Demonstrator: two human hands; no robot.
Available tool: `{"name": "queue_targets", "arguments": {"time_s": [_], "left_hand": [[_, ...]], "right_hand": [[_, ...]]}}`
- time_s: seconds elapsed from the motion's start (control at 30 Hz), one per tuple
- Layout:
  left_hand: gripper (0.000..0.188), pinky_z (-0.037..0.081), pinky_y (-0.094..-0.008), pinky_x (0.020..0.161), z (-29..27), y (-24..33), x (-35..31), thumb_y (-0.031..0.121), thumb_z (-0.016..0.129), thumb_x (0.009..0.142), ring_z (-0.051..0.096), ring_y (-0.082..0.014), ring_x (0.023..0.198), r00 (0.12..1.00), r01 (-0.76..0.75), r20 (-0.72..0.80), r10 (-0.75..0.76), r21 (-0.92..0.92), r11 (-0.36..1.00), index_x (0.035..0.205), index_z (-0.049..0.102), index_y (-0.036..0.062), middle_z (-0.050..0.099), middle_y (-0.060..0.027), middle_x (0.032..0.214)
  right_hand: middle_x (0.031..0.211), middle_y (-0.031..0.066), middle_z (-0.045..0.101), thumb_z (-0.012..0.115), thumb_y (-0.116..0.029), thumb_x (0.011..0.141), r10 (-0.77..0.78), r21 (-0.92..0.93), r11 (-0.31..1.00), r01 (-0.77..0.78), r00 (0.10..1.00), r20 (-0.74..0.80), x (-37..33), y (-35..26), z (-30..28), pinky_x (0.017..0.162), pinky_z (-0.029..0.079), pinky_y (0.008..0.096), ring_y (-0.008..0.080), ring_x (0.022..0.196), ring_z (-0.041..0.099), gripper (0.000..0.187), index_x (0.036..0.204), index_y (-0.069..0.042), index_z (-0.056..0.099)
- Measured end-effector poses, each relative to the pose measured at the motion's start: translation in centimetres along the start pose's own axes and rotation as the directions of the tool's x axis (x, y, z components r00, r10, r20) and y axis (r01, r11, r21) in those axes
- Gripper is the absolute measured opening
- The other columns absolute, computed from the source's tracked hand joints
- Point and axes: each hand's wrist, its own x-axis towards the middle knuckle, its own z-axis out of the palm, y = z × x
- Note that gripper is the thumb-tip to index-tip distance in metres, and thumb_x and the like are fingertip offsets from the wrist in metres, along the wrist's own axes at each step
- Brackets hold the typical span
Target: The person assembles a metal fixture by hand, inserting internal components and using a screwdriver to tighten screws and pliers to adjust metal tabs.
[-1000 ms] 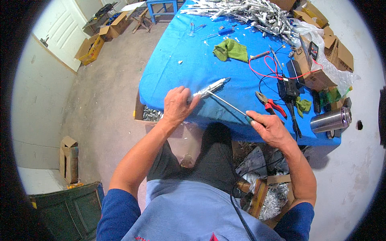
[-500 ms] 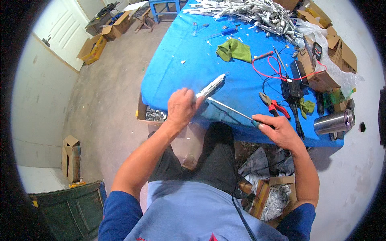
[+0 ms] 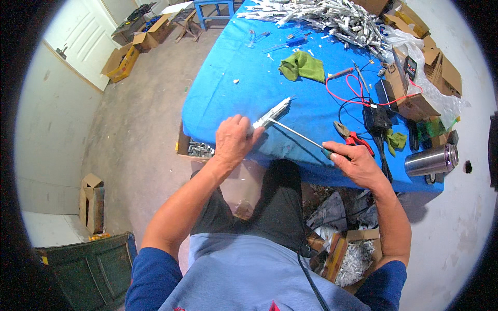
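Observation:
My left hand (image 3: 234, 139) is closed on one end of a slim white device (image 3: 274, 112), which points away to the right over the near edge of the blue-covered table. Thin wires stick out of its far end. In my right hand (image 3: 355, 163) is a screwdriver (image 3: 298, 133) with a long metal shaft and a dark green handle, mostly covered by my fingers. The shaft's tip touches the side of the white device near its middle. Just beyond my right hand lie red-handled pliers (image 3: 346, 135).
A large heap of similar white pieces (image 3: 332, 18) covers the table's far end. Nearer lie a green cloth (image 3: 302, 66), a red cable (image 3: 358, 85), a black adapter (image 3: 376, 118) and a steel tumbler (image 3: 431, 159). Below the table stands a carton of scrap (image 3: 358, 259).
The screwdriver tip has shifted slightly up and right along the white device. My right hand has moved a little left and up; my left hand has barely moved.

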Motion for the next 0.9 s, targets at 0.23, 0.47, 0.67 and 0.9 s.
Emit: {"name": "queue_targets", "arguments": {"time_s": [0.23, 0.47, 0.67, 0.9], "left_hand": [[0.036, 0.043, -0.0438, 0.063, 0.0, 0.1, 0.0, 0.033, 0.073, 0.080, 0.055, -0.0335, 0.071, 0.999, 0.002, 0.038, -0.003, 0.029, 1.000, 0.075, 0.054, 0.0036, 0.052, -0.0141, 0.073], [0.033, 0.044, -0.0445, 0.062, -0.3, 0.6, 0.5, 0.030, 0.071, 0.082, 0.055, -0.0344, 0.071, 0.999, -0.018, 0.046, 0.017, 0.024, 1.000, 0.075, 0.054, 0.0026, 0.054, -0.0152, 0.075], [0.032, 0.044, -0.0449, 0.063, -0.5, 0.9, 0.7, 0.028, 0.069, 0.083, 0.055, -0.0347, 0.071, 0.997, -0.017, 0.075, 0.016, 0.025, 1.000, 0.075, 0.053, 0.0024, 0.054, -0.0157, 0.075], [0.032, 0.043, -0.0451, 0.063, -0.6, 0.9, 0.8, 0.028, 0.069, 0.084, 0.055, -0.0352, 0.071, 0.997, -0.020, 0.073, 0.019, 0.014, 1.000, 0.075, 0.053, 0.0020, 0.053, -0.0163, 0.075]], "right_hand": [[0.093, 0.0142, 0.070, 0.061, -0.014, 0.091, 0.051, -0.069, 0.996, -0.048, 0.998, 0.033, 0.5, -2.3, -0.7, 0.074, 0.049, 0.0296, 0.0176, 0.078, 0.064, 0.029, 0.118, -0.006, 0.065], [0.090, 0.0142, 0.070, 0.061, -0.017, 0.090, -0.014, -0.122, 0.992, 0.015, 1.000, 0.001, 0.9, -1.8, -1.3, 0.074, 0.050, 0.0323, 0.0208, 0.076, 0.065, 0.028, 0.116, -0.008, 0.067], [0.085, 0.0143, 0.068, 0.059, -0.020, 0.091, 0.113, -0.115, 0.987, -0.109, 0.993, 0.028, 1.2, -2.1, -1.7, 0.072, 0.050, 0.0341, 0.0245, 0.076, 0.065, 0.027, 0.116, -0.011, 0.067], [0.079, 0.0175, 0.065, 0.059, -0.021, 0.090, 0.049, -0.173, 0.984, -0.045, 0.999, 0.020, 1.2, -3.8, -1.9, 0.069, 0.049, 0.0362, 0.0289, 0.072, 0.064, 0.028, 0.115, -0.010, 0.067]]}}
